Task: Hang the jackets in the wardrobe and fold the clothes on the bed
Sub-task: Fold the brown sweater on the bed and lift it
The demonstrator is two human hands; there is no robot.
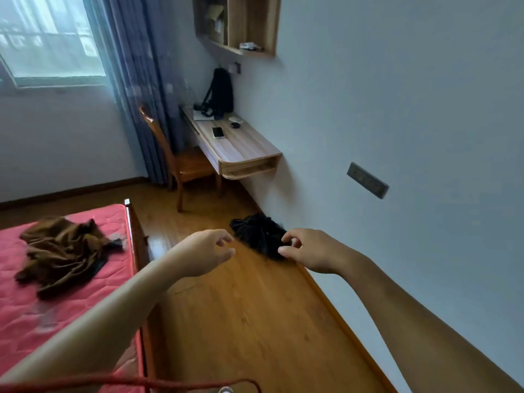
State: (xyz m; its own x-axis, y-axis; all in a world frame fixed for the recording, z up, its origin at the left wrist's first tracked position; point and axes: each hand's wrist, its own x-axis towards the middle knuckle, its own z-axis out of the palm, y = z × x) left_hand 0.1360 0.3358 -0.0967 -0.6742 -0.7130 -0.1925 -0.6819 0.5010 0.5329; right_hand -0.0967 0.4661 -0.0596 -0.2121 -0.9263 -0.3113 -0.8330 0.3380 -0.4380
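Observation:
A black garment (259,232) lies crumpled on the wooden floor against the wall. My right hand (309,249) hovers at its near edge, fingers curled and apart, holding nothing. My left hand (205,251) is stretched out just left of the garment, fingers loosely bent and empty. A brown garment (62,251) lies rumpled on the red mattress of the bed (17,321) at the left. No wardrobe is in view.
A wall-mounted wooden desk (238,148) with a phone and a black backpack (219,93) stands ahead, a wooden chair (181,163) beside it. Curtains and a window are at the far left. A red cord (141,382) crosses the bottom edge.

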